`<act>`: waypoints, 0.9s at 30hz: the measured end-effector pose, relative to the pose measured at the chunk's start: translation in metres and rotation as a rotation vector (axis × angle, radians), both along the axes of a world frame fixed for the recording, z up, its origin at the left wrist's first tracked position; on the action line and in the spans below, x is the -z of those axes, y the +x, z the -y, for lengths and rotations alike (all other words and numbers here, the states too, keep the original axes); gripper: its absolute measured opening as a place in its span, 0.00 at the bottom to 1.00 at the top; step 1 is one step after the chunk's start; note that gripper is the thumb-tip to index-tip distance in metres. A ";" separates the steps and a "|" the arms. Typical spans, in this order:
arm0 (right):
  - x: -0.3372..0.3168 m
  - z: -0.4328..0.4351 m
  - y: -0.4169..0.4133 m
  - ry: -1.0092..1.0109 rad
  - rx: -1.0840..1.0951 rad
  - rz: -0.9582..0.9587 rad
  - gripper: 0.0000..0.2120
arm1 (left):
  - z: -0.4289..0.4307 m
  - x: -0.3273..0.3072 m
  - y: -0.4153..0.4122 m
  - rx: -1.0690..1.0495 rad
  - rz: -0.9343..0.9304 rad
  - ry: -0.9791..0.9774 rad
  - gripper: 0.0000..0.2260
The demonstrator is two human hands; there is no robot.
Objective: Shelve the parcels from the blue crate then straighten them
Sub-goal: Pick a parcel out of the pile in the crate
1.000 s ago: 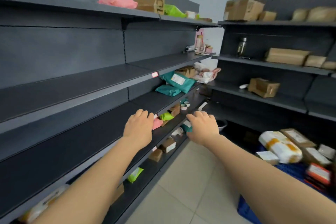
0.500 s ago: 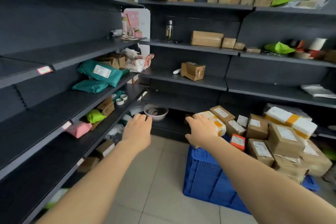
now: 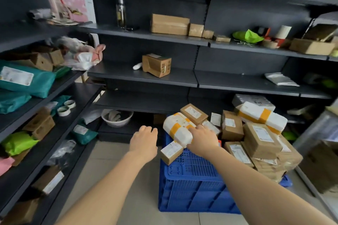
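Reaching for a pick-up from the blue crate (image 3: pixel 192 192), judging by the head view; shelving and straightening yet to come. Resting on the white orange-taped parcel (image 3: pixel 175 128) at the crate's near-left corner: right hand (image 3: pixel 203 139), fingers flat, not clenched. Hovering just left of the crate, above the floor: left hand (image 3: pixel 144 142), released, holding nothing. Next, probably: close the right hand round that parcel, support with the left, lift clear of the neighbouring cardboard boxes (image 3: pixel 232 125), carry to a shelf (image 3: pixel 182 77).

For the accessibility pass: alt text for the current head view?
A person's right hand rests on a white parcel with orange tape atop a blue crate heaped with cardboard parcels; the left hand hovers open beside it. Dark shelves stand around.
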State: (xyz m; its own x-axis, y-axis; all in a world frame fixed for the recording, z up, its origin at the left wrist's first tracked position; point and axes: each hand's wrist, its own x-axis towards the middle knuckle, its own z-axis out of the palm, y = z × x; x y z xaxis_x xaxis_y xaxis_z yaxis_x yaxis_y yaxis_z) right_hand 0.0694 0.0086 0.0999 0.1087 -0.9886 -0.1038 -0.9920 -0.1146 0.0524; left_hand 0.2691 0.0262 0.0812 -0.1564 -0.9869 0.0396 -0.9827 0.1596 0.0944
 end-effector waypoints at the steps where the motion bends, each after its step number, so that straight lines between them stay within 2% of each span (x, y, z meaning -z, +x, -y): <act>1: 0.004 0.014 -0.004 0.008 0.010 -0.003 0.26 | 0.015 0.004 -0.005 0.004 -0.008 0.015 0.24; 14: 0.094 0.201 -0.100 0.216 0.040 0.009 0.25 | 0.198 0.104 -0.091 -0.058 -0.091 0.281 0.24; 21: 0.162 0.301 -0.153 0.366 -0.036 -0.012 0.26 | 0.287 0.179 -0.142 -0.225 -0.295 0.427 0.08; 23: 0.183 0.324 -0.163 0.398 -0.046 0.010 0.26 | 0.306 0.202 -0.153 -0.272 -0.334 0.484 0.10; 27: 0.230 0.362 -0.174 0.449 -0.039 0.070 0.24 | 0.338 0.248 -0.165 -0.390 -0.399 0.591 0.20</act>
